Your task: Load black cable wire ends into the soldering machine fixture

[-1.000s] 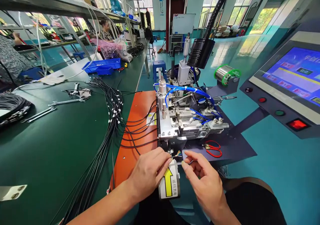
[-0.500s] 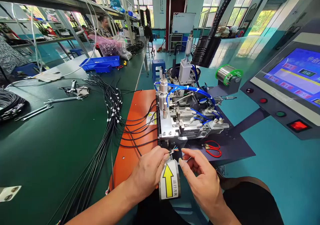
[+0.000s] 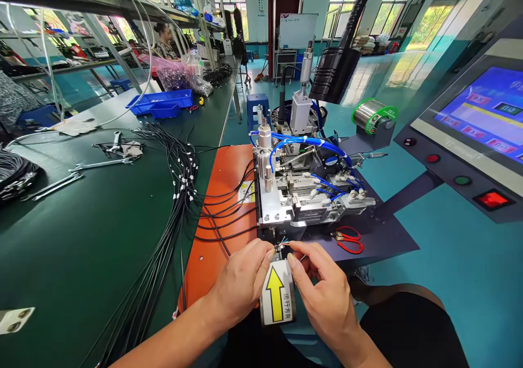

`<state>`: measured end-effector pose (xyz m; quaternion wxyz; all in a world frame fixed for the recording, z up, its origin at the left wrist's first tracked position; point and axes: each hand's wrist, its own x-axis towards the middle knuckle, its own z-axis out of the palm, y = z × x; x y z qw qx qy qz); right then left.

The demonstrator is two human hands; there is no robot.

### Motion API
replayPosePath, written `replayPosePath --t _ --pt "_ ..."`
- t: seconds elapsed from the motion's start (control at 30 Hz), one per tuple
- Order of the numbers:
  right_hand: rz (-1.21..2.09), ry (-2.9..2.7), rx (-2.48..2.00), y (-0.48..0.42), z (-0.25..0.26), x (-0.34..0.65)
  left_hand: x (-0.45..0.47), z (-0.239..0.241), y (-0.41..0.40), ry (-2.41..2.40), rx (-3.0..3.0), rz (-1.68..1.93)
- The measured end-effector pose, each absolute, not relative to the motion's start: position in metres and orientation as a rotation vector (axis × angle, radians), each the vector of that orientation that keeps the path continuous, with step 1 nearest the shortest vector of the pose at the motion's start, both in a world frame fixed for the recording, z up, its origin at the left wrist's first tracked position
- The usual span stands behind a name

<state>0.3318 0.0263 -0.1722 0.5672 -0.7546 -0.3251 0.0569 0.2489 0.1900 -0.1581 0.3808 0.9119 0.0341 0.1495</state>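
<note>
My left hand (image 3: 247, 272) is closed, thumb and forefinger pinching a black cable (image 3: 277, 247) near its stripped end. Fine coloured wires (image 3: 283, 242) fan out from that end. My right hand (image 3: 322, 286) has its forefinger tip at the wires, while its thumb stays apart below; the other fingers are curled. Just beneath the wires is a white label with a yellow arrow (image 3: 277, 297), on a rounded machine part. Directly ahead stands a benchtop machine (image 3: 304, 193) with metal cylinders and blue air tubes.
Black cables (image 3: 183, 182) lie bundled on the green bench at left, some crossing an orange plate (image 3: 223, 177). Red-handled snips (image 3: 349, 241) rest right of the machine. A solder wire spool (image 3: 373, 116) and control panel (image 3: 469, 139) stand further right. A co-worker (image 3: 165, 41) sits behind.
My right hand has moved left, bringing its forefinger to the wires. My left hand keeps its pinch on the cable. The view has shifted slightly.
</note>
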Motion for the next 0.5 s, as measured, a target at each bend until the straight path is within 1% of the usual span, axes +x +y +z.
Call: replayPosePath --t 0.13,0.33,0.43,0.5 --pt "0.106 -0.787 -1.768 0.0259 -0.1708 0.3308 0.2500 -0.1570 0.1900 0.081 2.346 0.393" --pt "-0.027 -0.884 -1.764 0.0276 -0.1670 0.3326 0.2493 -0.1577 0.1905 0.082 2.388 0.399" --pt "0.045 -0.821 -1.735 0.0308 -0.1667 0.3352 0.2498 -0.1583 0.1904 0.069 2.395 0.405" --pt "0.173 -0.728 -1.725 0.0330 -0.1678 0.3375 0.2504 -0.1584 0.1901 0.067 2.405 0.406"
